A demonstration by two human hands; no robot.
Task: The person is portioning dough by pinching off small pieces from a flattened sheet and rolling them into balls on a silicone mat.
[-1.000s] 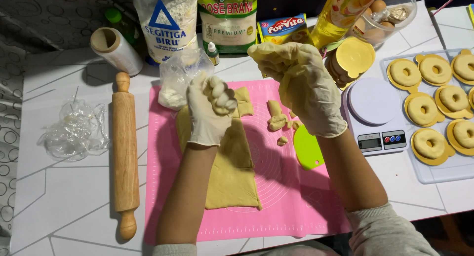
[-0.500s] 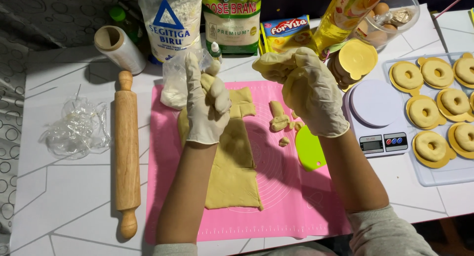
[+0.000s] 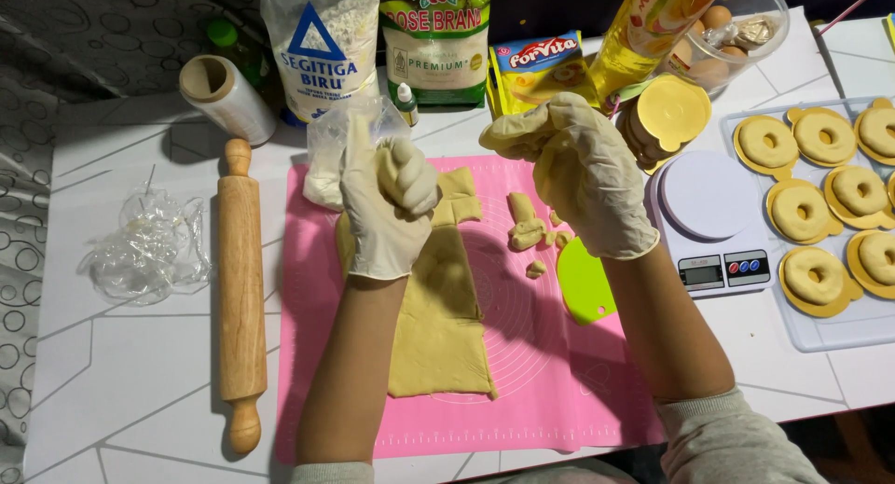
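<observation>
Several dough rings [image 3: 800, 211] lie shaped on the tray [image 3: 839, 330]; a dough sheet [image 3: 438, 325] remains uncut. Left hand [image 3: 387, 209] and right hand [image 3: 583, 172] each hold a dough piece in a closed grip.

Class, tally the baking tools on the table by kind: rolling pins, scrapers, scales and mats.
Wooden rolling pin: 1
Green scraper: 1
Digital scale: 1
Pink mat: 1
Total: 4
</observation>
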